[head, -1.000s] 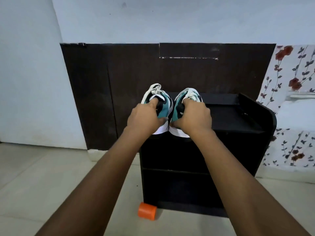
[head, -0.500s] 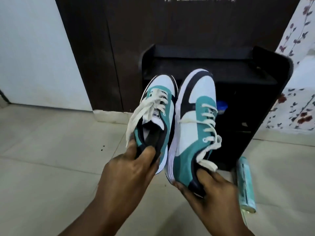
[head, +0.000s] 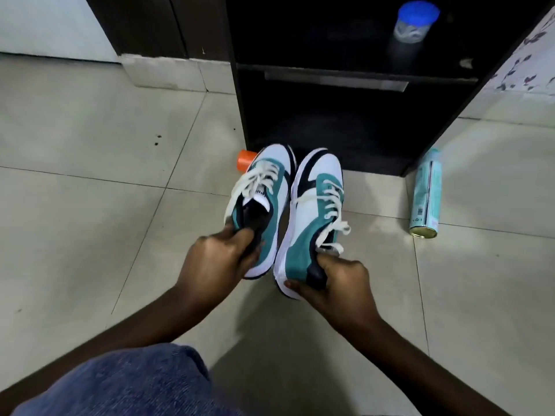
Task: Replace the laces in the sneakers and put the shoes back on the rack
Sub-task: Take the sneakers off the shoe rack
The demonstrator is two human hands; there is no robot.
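Now we grip a sneaker (head: 260,205) by the heel in our left hand (head: 214,256) and another (head: 312,217) in our right hand (head: 339,283), lifted off the rack (head: 330,76) and lowered toward the floor (head: 90,190) for relacing.

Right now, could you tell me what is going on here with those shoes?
A person holds one teal and white sneaker in each hand by the heel: the left hand grips the left sneaker, the right hand the right sneaker. Both are laced and held above the floor, in front of the black rack.

Pale tiled floor (head: 90,145), dark wall panel (head: 144,22), floral wallpaper (head: 522,64).
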